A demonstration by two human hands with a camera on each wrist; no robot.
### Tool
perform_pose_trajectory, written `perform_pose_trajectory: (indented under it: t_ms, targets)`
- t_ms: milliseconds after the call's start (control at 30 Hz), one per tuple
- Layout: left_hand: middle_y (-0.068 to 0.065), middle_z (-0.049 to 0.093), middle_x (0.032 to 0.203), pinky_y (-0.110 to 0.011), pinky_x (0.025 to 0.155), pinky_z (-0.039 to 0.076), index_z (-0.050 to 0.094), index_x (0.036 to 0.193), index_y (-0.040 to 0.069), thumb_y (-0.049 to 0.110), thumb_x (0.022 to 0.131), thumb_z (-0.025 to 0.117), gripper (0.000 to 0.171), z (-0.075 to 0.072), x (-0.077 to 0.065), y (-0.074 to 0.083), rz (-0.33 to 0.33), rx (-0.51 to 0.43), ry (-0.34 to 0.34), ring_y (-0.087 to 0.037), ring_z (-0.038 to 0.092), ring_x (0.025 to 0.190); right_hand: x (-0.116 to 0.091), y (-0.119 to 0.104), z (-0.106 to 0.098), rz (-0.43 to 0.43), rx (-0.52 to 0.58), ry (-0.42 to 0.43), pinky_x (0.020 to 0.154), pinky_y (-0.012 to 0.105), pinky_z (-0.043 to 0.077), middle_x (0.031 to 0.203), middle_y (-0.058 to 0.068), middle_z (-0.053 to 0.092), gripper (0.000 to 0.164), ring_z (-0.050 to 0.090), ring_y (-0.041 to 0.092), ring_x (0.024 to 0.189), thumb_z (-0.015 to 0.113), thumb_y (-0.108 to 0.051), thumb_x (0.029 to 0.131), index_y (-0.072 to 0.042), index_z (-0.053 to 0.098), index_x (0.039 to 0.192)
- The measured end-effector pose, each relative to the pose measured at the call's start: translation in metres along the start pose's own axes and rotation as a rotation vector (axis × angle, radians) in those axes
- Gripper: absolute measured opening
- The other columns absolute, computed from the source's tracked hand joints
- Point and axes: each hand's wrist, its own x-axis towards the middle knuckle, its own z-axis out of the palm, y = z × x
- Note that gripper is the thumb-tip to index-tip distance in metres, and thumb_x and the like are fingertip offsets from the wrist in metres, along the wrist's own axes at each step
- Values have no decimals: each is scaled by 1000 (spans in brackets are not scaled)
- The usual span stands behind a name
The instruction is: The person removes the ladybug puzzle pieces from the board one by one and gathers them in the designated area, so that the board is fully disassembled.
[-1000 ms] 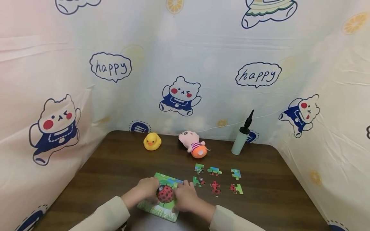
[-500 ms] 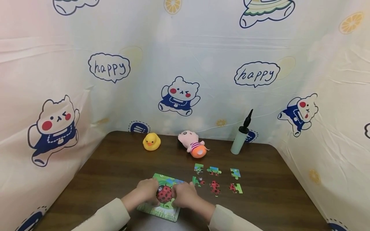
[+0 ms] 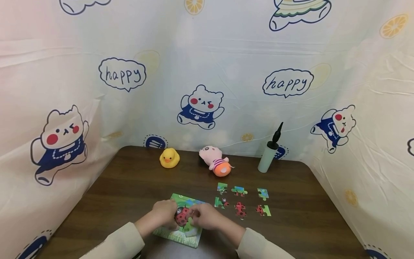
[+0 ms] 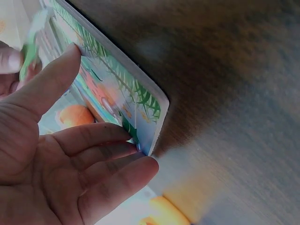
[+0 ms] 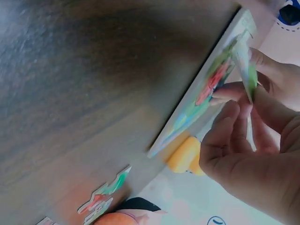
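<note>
A green jigsaw puzzle board (image 3: 176, 236) with a ladybug picture lies on the table, slightly turned. My left hand (image 3: 164, 213) holds its left side, the thumb (image 4: 65, 63) on the picture and the other fingers at the board's edge. Over the right part of the board, my right hand (image 3: 207, 216) pinches a green and pale puzzle piece (image 5: 249, 77) between thumb and fingers. That piece is tilted up from the board in the right wrist view. Part of the picture is hidden by both hands.
Several loose puzzle pieces, among them a red ladybug piece (image 3: 240, 209), lie in two rows right of the board. Behind stand a yellow rubber duck (image 3: 169, 158), a pink plush toy (image 3: 216, 161) lying down, and a pale green hand pump (image 3: 267, 159). A printed cloth (image 3: 239, 46) surrounds the table.
The right hand has turned, and a piece of the picture has come up in its fingers from the board's right side. The left hand keeps its place.
</note>
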Motion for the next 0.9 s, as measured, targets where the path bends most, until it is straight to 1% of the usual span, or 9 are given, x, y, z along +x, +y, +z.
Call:
perform_pose_trajectory:
  t_ms: [67, 133, 233, 267, 367, 467, 533, 700, 900]
  targets:
    - [-5, 59, 86, -36, 52, 38, 61, 76, 8, 38, 59, 85, 42, 0, 0, 0, -4, 8, -9, -18, 46, 61, -1, 0, -3, 19, 70, 37, 51, 21, 39, 67, -5, 57, 15, 47, 4, 56, 65, 0, 82, -8, 65, 96]
    - [-10, 63, 102, -36, 52, 39, 66, 85, 5, 39, 60, 84, 46, -1, -1, 1, -4, 17, -23, -18, 47, 62, -2, 1, -6, 34, 134, 84, 51, 22, 39, 69, -2, 58, 17, 49, 7, 57, 67, -2, 83, -5, 65, 100]
    - [-18, 59, 123, -36, 52, 38, 69, 99, 2, 39, 62, 84, 54, -3, -3, 2, 4, 23, -25, -19, 47, 63, -4, 3, -12, 34, 178, 131, 54, 23, 42, 72, 0, 60, 17, 52, 8, 62, 69, -3, 82, -2, 66, 98]
    - [-18, 59, 125, -36, 52, 37, 69, 97, 3, 38, 62, 83, 52, -3, -3, 2, 8, 26, -24, -19, 47, 63, -5, 4, -14, 30, 183, 137, 55, 23, 43, 72, 0, 60, 16, 53, 9, 63, 70, -2, 82, -2, 67, 97]
    - [-19, 59, 125, -36, 51, 36, 69, 93, 3, 37, 62, 83, 48, -3, -4, 2, 17, 22, -9, -19, 46, 62, -10, 6, -22, 33, 205, 142, 57, 24, 45, 74, 0, 61, 14, 54, 10, 66, 70, -2, 82, -2, 68, 96]
    - [-19, 60, 123, -36, 52, 37, 69, 94, 2, 37, 61, 84, 50, -2, -4, 2, 22, 15, 11, -19, 46, 63, -17, 10, -30, 43, 208, 175, 57, 25, 44, 76, 2, 60, 17, 54, 12, 67, 69, -2, 82, -2, 66, 100]
    - [-20, 61, 121, -37, 52, 39, 68, 101, -2, 37, 60, 84, 58, -1, -4, 2, 23, 10, 21, -20, 46, 64, -24, 13, -37, 44, 203, 207, 57, 26, 44, 77, 3, 60, 19, 53, 13, 68, 67, -1, 83, -1, 65, 102]
    - [-21, 61, 118, -37, 51, 39, 62, 114, -7, 36, 60, 83, 71, 0, -3, 1, 14, -4, 3, -21, 47, 64, -43, 28, -55, 59, 134, 276, 58, 26, 44, 80, 5, 59, 19, 52, 15, 72, 61, 4, 85, -1, 64, 103]
    - [-19, 65, 106, -36, 50, 38, 59, 116, -11, 35, 60, 84, 77, 3, -4, -1, 12, 7, 18, -20, 46, 62, -75, 51, -78, 109, 105, 334, 55, 26, 42, 80, 9, 56, 27, 49, 15, 69, 56, 8, 85, -3, 61, 109]
